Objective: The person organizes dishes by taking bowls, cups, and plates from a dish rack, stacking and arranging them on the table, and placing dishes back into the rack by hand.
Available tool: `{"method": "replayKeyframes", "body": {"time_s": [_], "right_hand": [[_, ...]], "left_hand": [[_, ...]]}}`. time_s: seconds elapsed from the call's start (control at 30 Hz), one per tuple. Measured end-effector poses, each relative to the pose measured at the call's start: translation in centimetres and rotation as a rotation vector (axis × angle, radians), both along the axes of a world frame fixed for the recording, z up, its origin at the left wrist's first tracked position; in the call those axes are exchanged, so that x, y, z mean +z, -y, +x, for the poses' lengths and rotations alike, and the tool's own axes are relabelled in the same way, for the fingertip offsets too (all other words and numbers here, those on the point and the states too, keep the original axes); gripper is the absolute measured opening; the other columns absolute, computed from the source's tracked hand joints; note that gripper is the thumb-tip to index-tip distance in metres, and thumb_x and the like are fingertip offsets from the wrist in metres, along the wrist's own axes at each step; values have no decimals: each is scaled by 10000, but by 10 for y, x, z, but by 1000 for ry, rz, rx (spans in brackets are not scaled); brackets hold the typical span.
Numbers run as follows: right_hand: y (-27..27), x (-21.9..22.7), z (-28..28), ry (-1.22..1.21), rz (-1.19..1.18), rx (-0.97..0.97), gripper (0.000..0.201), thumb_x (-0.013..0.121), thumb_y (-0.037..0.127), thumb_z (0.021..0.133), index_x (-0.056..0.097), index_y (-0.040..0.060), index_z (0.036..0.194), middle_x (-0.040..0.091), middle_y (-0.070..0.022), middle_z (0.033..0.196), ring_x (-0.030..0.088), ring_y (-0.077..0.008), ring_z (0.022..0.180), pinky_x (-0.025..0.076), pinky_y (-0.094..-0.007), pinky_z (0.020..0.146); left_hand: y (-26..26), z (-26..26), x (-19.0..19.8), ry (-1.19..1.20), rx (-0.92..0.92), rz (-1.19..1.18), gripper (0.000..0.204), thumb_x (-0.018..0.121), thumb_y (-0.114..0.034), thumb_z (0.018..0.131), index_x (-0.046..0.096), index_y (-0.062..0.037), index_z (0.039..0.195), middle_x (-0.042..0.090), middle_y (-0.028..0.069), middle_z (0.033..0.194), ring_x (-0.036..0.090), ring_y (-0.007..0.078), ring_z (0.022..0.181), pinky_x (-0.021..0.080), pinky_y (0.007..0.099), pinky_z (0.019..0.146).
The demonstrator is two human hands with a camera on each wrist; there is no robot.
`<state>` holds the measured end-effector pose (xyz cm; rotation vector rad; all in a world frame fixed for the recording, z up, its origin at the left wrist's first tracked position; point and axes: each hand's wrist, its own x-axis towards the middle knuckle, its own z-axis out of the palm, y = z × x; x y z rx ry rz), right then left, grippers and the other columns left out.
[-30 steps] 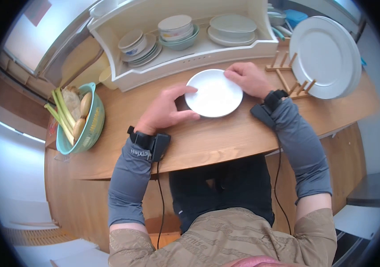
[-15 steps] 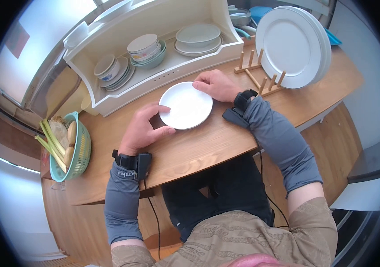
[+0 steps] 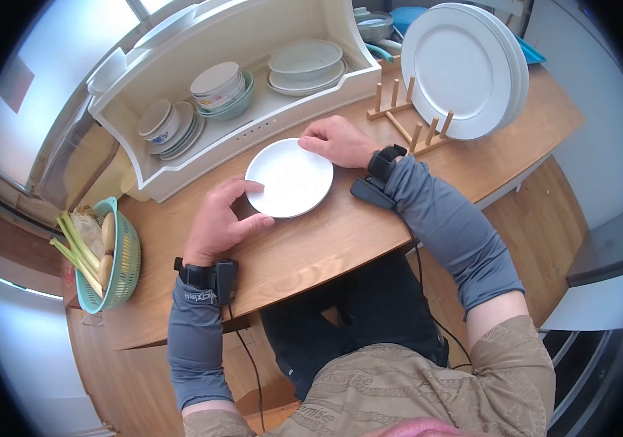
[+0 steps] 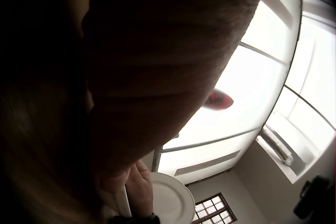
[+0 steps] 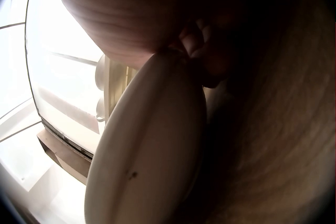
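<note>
A small round white plate [image 3: 290, 178] is between both hands over the front part of the wooden table. My left hand [image 3: 213, 222] grips its left side, with the index fingertip over the rim and the thumb at the lower left edge. Across the far rim, my right hand [image 3: 341, 142] pinches the plate, thumb on top and the other fingers mostly hidden. In the right wrist view the pale outside of the plate [image 5: 149, 140] shows below the curled fingers. The left wrist view has the plate's thin rim [image 4: 124, 203] by a fingertip.
Behind is a white shelf [image 3: 253, 131] with stacked bowls [image 3: 217, 80] and dishes. Large white plates [image 3: 461, 69] stand at the right by a wooden peg rack [image 3: 399, 124]. A teal basket [image 3: 126, 266] of vegetables is at the left table edge.
The head view has shifted, so the table and everything on it appear farther left and slightly turned. Both hands keep about the same places on the plate.
</note>
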<state>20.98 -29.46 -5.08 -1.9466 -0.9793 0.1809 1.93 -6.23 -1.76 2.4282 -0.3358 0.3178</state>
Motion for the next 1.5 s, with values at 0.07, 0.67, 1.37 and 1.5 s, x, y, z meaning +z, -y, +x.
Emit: {"method": "replayKeyframes", "body": {"time_s": [0.07, 0.67, 1.37, 1.5], "right_hand": [[-1, -4, 1, 13, 38, -6, 326, 660, 279, 963, 748, -23, 1049, 758, -160, 902, 704, -220, 798, 553, -351, 737], [1, 3, -1, -25, -15, 21, 308, 638, 245, 992, 737, -31, 1084, 759, -115, 891, 666, -141, 777, 539, -316, 721], [1, -3, 2, -156, 47, 55, 268, 633, 191, 971, 660, -35, 1114, 702, -78, 867, 596, -105, 569, 488, -268, 476], [3, 12, -6, -252, -35, 40, 247, 625, 179, 966, 670, -35, 1080, 697, -74, 852, 588, -102, 551, 482, -260, 463]], "left_hand": [[-1, 0, -1, 3, 8, -26, 564, 916, -303, 691, 702, -5, 1120, 692, 187, 1177, 667, 317, 1083, 513, 379, 950], [-2, 2, -5, 116, 15, -97, 539, 897, -321, 739, 693, -14, 1133, 712, 166, 1137, 678, 303, 1067, 517, 373, 949], [-1, -1, -4, 83, 49, -149, 389, 750, -246, 939, 641, -11, 1229, 715, 113, 1088, 680, 202, 1030, 525, 323, 936], [0, -2, -1, 35, 54, -195, 398, 738, -265, 951, 632, -17, 1244, 710, 106, 1093, 674, 198, 1040, 523, 325, 957]]}}
